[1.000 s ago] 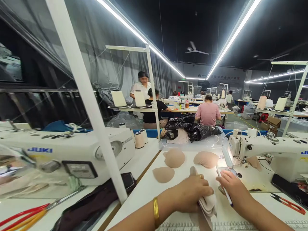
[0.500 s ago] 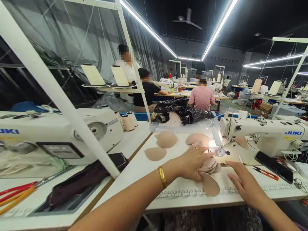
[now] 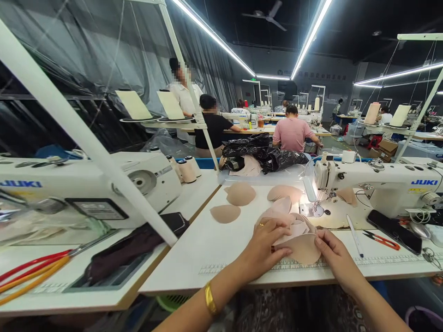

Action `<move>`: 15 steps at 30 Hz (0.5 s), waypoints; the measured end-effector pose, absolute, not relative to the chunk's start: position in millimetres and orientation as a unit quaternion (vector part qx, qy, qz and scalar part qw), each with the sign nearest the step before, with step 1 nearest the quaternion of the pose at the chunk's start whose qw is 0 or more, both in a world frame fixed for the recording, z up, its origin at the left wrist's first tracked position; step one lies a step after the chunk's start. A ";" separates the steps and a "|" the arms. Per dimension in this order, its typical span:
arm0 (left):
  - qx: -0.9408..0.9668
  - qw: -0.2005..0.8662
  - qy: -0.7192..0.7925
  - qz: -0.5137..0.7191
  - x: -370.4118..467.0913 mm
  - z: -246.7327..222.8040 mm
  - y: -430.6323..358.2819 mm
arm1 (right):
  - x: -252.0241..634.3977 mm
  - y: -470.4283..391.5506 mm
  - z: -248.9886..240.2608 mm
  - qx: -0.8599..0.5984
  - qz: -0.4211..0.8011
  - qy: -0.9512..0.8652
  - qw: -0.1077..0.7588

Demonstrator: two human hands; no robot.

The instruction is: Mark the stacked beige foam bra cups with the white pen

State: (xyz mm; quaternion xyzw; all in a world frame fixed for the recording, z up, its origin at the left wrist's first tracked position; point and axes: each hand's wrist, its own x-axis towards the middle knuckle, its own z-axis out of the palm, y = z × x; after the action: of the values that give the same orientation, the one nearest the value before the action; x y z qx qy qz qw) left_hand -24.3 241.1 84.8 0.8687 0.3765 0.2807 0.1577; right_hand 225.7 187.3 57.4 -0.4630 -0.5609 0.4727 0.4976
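Now, head view: R hand (image 3: pixel 321 240), off the pcs 0.5 s ago, pinches rim of front beige cup (image 3: pixel 305 249), nr tabletop (image 3: pixel 187 258) edge; L hand (image 3: pixel 265 242) half-curled over pale stack (image 3: pixel 296 228), grip unclear. Pen (image 3: pixel 355 236) lies R of cup; both hands at pcs.

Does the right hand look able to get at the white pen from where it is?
Probably yes: the white pen lies close to the right hand, with nothing visible between them, though its fingers seem to pinch a beige piece and might need freeing first.
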 end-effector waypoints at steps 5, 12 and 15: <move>0.841 0.194 0.378 0.334 -21.1 80.7 237.5 | 218.0 192.0 52.3 -0.421 0.536 -0.510 0.525; 0.787 0.296 0.325 0.434 -32.9 86.8 223.6 | 210.9 195.1 42.5 -0.376 0.509 -0.555 0.539; 0.731 0.346 0.356 0.469 -52.5 81.3 217.2 | 208.8 195.0 38.4 -0.363 0.506 -0.560 0.547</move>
State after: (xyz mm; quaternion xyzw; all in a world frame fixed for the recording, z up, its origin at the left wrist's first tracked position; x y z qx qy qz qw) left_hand -52.5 217.2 81.3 0.7307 0.3558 0.4686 0.3464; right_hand 208.8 195.0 38.4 -0.3630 -0.5597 0.5060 0.5467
